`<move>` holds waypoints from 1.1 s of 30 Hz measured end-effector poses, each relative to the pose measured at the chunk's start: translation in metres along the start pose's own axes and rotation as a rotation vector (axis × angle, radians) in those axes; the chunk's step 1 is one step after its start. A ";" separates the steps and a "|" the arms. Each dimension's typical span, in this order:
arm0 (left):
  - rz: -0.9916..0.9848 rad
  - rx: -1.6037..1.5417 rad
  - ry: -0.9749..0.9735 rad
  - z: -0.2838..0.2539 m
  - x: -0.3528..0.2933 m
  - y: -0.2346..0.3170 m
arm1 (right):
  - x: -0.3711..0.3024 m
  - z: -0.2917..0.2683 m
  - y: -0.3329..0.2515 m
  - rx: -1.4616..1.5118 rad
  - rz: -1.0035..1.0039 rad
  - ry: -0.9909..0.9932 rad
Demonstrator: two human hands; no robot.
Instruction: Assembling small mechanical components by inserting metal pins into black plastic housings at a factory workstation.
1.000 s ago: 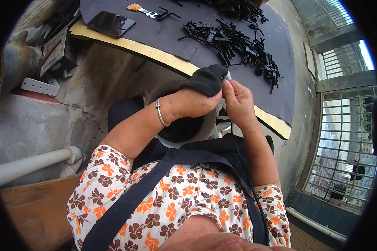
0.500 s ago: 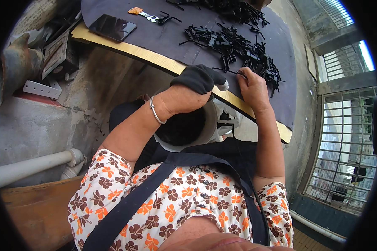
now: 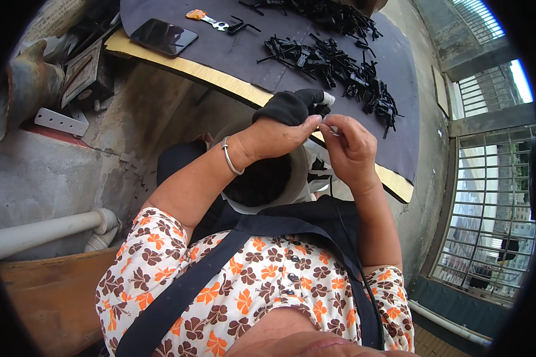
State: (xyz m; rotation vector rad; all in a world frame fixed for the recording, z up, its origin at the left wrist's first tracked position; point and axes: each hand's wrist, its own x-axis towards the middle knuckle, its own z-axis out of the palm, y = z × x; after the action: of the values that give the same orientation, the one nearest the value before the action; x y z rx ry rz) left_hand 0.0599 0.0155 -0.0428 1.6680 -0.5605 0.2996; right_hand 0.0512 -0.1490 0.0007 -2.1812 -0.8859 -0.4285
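My left hand (image 3: 278, 126), partly covered by a black glove with a pale fingertip, is above the table's near edge. Its fingers are curled round a small black part (image 3: 322, 110), mostly hidden by the hand. My right hand (image 3: 352, 146) meets it there with thumb and forefinger pinched together. A thin sliver shows at the pinch, too small to name. Just beyond both hands lies a heap of small black parts (image 3: 339, 65) with thin arms, on the dark table cover (image 3: 238, 62).
A second black heap (image 3: 333, 18) lies farther back. At the far left of the table are a phone (image 3: 164, 37), a metal tool with an orange end (image 3: 207, 19) and one loose black part (image 3: 242, 25). A pale bucket (image 3: 301, 178) with dark contents stands below my hands.
My right hand has drawn back from the edge of the near heap toward my left hand, and their fingertips now meet. My left hand has turned slightly and shifted right.
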 end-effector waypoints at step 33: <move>-0.280 -0.366 -0.049 -0.011 0.001 0.015 | -0.013 0.003 0.014 0.339 0.529 -0.155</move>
State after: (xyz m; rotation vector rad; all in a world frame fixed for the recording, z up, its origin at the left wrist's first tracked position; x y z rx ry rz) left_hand 0.0543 0.0248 -0.0272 1.3768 -0.3835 -0.0474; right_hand 0.0521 -0.1602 -0.0151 -2.0405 -0.3908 0.1428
